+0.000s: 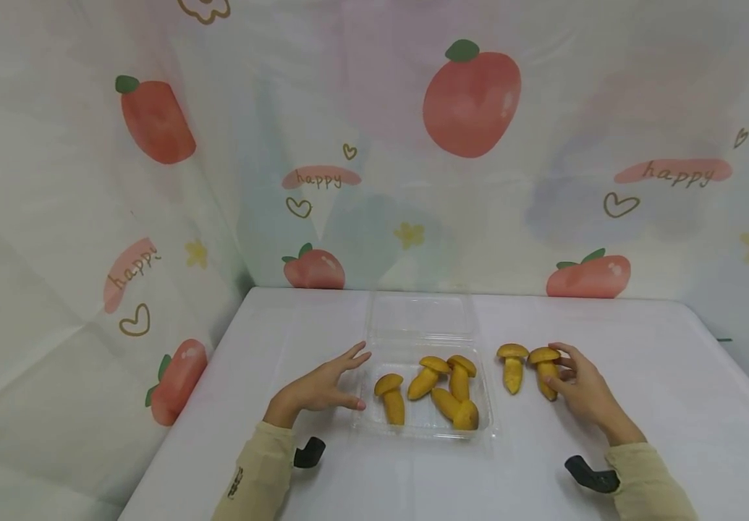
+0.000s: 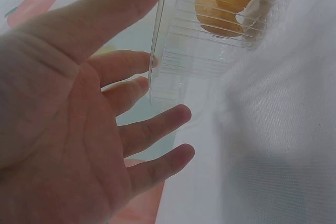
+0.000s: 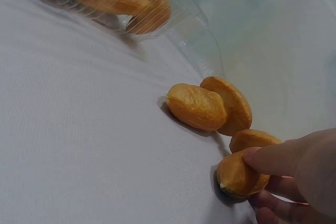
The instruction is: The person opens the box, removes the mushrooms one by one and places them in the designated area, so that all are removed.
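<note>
Several yellow mushrooms (image 1: 424,382) lie inside a clear plastic clamshell box (image 1: 413,427), its lid (image 1: 421,317) folded back behind it. My left hand (image 1: 322,386) is spread at the box's left side, fingers fairly straight; in the left wrist view the thumb and some fingertips meet the clear wall. To the right of the box, my right hand (image 1: 584,385) pinches a mushroom (image 1: 546,370) that lies on the table, thumb on its stem and fingers on the far side. Another mushroom (image 3: 195,106) lies just beside that one, cap away from me.
A white cloth covers the table (image 1: 439,481). Behind and to the left hangs a printed curtain (image 1: 374,108) with fruit and lettering. Black curved pieces (image 1: 590,475) stick out at both wrists beside the sleeves.
</note>
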`<state>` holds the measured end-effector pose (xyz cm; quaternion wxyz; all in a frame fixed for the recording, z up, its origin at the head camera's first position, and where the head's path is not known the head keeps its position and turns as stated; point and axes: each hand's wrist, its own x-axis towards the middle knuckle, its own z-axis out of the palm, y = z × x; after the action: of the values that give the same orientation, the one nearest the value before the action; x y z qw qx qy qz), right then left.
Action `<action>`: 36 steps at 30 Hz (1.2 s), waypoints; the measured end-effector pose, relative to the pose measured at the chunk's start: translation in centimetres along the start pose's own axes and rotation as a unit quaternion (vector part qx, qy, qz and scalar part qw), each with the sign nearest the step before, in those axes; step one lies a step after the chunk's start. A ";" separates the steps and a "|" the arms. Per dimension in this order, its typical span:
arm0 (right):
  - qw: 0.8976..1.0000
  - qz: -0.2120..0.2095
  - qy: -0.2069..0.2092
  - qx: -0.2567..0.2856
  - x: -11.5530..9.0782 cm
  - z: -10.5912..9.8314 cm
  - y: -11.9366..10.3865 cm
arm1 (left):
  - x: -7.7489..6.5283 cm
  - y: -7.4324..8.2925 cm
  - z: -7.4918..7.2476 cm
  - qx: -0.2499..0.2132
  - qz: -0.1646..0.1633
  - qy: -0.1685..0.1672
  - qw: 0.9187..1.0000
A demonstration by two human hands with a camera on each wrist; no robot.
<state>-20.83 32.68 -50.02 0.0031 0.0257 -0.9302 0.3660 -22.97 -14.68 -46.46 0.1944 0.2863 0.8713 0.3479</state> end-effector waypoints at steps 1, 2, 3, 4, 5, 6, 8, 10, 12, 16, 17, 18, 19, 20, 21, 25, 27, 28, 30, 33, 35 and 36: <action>1.000 0.001 -0.001 0.003 0.0 0.0 0.0 | 0.0 0.1 0.0 0.000 -0.001 0.000 1.000; 1.000 0.003 -0.001 0.004 -0.1 0.0 0.0 | 0.0 0.1 0.0 -0.001 -0.003 0.001 1.000; 1.000 0.004 -0.001 0.004 -0.1 0.0 0.1 | 0.0 0.1 0.1 -0.003 -0.005 0.001 1.000; 1.000 0.005 -0.001 0.003 -0.1 0.0 0.1 | 0.0 0.1 0.1 -0.005 -0.006 0.001 1.000; 1.000 0.006 0.000 0.003 -0.1 0.0 0.2 | 0.0 0.1 0.1 -0.006 -0.008 0.000 1.000; 1.000 0.007 0.000 0.003 -0.1 0.0 0.3 | 0.0 0.0 0.2 -0.007 -0.008 0.000 1.000; 1.000 0.009 0.003 -0.001 -0.1 0.0 0.4 | 0.0 -0.1 0.3 -0.009 -0.010 0.000 1.000; 1.000 0.010 0.006 -0.003 -0.1 0.0 0.6 | 0.1 -0.1 0.3 -0.008 -0.009 0.001 1.000; 1.000 0.008 0.008 -0.001 -0.1 0.0 0.7 | 0.2 -0.2 0.4 -0.007 -0.007 0.002 1.000; 1.000 0.007 0.003 0.004 -0.1 -0.1 0.7 | 0.2 -0.2 0.4 -0.007 -0.007 0.001 1.000; 1.000 0.009 0.002 0.005 -0.2 -0.2 0.7 | 0.2 -0.2 0.4 -0.007 -0.008 0.001 1.000; 1.000 0.011 0.001 0.004 -0.2 -0.2 0.7 | 0.2 -0.1 0.4 -0.008 -0.009 0.000 1.000; 1.000 0.014 0.000 0.002 -0.2 -0.3 0.7 | 0.2 -0.1 0.4 -0.008 -0.009 -0.001 1.000; 1.000 0.017 -0.001 0.000 -0.2 -0.4 0.6 | 0.2 -0.1 0.4 -0.007 -0.009 -0.002 1.000; 1.000 0.020 -0.003 -0.001 -0.2 -0.5 0.6 | 0.2 0.0 0.3 -0.006 -0.008 -0.002 1.000; 1.000 0.023 -0.008 -0.008 -0.2 -0.9 0.7 | 0.3 0.2 0.2 -0.004 -0.007 -0.002 1.000; 1.000 0.023 -0.011 -0.012 -0.2 -1.2 0.7 | 0.3 0.3 0.1 -0.006 -0.008 -0.002 1.000; 1.000 0.025 -0.012 -0.013 -0.2 -1.4 0.7 | 0.3 0.4 0.0 -0.006 -0.009 -0.002 1.000; 0.999 0.031 -0.016 -0.017 -0.2 -1.7 0.5 | 0.2 0.4 0.0 -0.008 -0.011 -0.002 1.000; 0.999 0.038 -0.019 -0.022 -0.2 -2.2 0.2 | 0.1 0.3 -0.1 -0.007 -0.012 -0.001 1.000; 0.999 0.037 -0.018 -0.025 -0.3 -2.4 -0.2 | 0.1 0.2 -0.1 -0.006 -0.012 0.000 1.000; 0.999 0.038 -0.017 -0.026 -0.4 -2.4 -0.4 | 0.1 0.2 0.0 -0.005 -0.012 0.000 1.000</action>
<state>-20.46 34.07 -48.01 -0.0259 -0.0034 -0.9397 0.3409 -22.98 -14.55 -46.32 0.2004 0.2746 0.8728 0.3502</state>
